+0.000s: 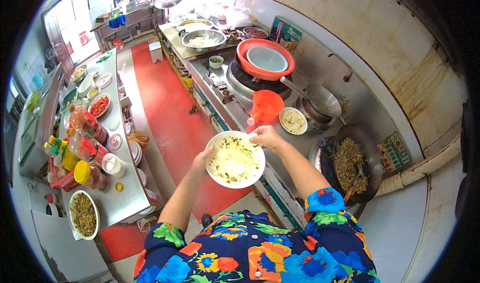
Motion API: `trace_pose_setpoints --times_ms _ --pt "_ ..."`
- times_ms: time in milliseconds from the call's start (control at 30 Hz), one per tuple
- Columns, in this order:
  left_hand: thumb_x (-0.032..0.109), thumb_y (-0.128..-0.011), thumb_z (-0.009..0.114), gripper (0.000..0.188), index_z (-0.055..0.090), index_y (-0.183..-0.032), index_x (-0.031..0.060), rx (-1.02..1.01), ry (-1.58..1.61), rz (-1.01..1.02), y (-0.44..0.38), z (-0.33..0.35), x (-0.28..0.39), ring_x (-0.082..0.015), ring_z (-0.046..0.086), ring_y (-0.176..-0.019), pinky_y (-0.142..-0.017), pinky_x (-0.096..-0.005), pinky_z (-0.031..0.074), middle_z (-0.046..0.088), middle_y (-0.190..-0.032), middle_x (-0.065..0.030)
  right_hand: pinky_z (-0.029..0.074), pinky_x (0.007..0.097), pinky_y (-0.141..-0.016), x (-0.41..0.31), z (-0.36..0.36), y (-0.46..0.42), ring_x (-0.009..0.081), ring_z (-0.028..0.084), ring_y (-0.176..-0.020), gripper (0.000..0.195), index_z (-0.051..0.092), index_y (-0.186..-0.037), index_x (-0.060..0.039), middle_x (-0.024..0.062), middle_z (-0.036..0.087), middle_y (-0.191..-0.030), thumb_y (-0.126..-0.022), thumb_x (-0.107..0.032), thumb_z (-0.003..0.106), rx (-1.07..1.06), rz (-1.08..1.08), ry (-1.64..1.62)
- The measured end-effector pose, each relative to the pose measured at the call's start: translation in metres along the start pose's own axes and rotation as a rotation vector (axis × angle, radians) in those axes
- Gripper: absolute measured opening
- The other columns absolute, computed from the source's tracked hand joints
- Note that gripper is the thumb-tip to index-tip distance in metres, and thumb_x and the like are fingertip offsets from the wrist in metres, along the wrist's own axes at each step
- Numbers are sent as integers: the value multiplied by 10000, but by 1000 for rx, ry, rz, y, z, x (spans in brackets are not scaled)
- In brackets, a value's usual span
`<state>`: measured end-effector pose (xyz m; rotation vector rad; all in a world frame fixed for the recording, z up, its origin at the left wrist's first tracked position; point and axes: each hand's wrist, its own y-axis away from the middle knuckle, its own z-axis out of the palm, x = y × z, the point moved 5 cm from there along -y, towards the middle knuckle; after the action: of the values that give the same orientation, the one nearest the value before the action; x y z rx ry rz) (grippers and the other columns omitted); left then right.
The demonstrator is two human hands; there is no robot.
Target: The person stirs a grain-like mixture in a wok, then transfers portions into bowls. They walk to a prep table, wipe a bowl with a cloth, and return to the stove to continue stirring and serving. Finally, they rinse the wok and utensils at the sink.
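A white bowl (235,159) with oily, greenish food residue on its inside is held between both hands, above the floor beside the stove counter. My left hand (202,160) grips its left rim. With my right hand (267,137) I hold a white piece, perhaps cloth or tissue, at the upper right rim; whether the fingers also grip the rim is hard to tell. Just beyond that hand, an orange plastic dipper (267,105) rests on the counter, and a plate of pale food (293,121) lies to its right.
At right, a wok (369,151) holds chopped brown-green food and a ladle. Strainers (324,100) and a red basin (243,48) sit on the stove. The left steel table (127,185) carries bottles, jars, a plate of red peppers (99,105) and a bowl of chopped food (83,214). Red matting (161,95) runs between.
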<state>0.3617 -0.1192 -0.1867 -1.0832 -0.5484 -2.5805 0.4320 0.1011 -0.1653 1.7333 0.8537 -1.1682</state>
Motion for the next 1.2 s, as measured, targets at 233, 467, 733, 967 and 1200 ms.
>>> trace_pose_setpoints --times_ms 233,467,733,967,1200 --pt "354 -951 342 501 422 -1233 -52 230 63 237 -18 -18 -39 -289 581 -1019 -901 -386 461 553 -1157 -208 470 279 -559 14 -5 -11 133 595 -611 203 643 -810 -8 73 645 -749 -652 -119 707 144 25 60" --pt "368 -947 395 452 523 -1079 -45 402 -80 452 -17 -17 -38 -197 592 -861 -780 -315 470 607 -983 -132 497 253 -567 54 -7 1 143 618 -651 192 591 -896 10 91 638 -803 -756 -94 671 274 30 -164" --pt "360 -939 432 403 539 -913 -28 702 -493 693 3 -4 -35 -141 504 -674 -635 -313 419 557 -733 -69 576 415 -669 93 18 41 300 607 -881 298 530 -1051 71 193 568 -1026 -782 -22 617 264 486 -486" --pt "323 -941 444 367 535 -934 -32 744 -461 781 8 -17 -40 -143 524 -715 -659 -308 430 576 -782 -81 568 397 -717 87 26 69 290 629 -893 300 514 -1092 40 158 608 -1016 -825 -81 576 70 693 -559" --pt "353 -943 434 409 538 -977 -41 712 -178 555 3 -32 -63 -142 551 -777 -710 -284 441 598 -855 -87 536 277 -651 -36 37 71 158 623 -756 183 545 -994 28 93 630 -906 -855 -88 570 151 -156 -490"
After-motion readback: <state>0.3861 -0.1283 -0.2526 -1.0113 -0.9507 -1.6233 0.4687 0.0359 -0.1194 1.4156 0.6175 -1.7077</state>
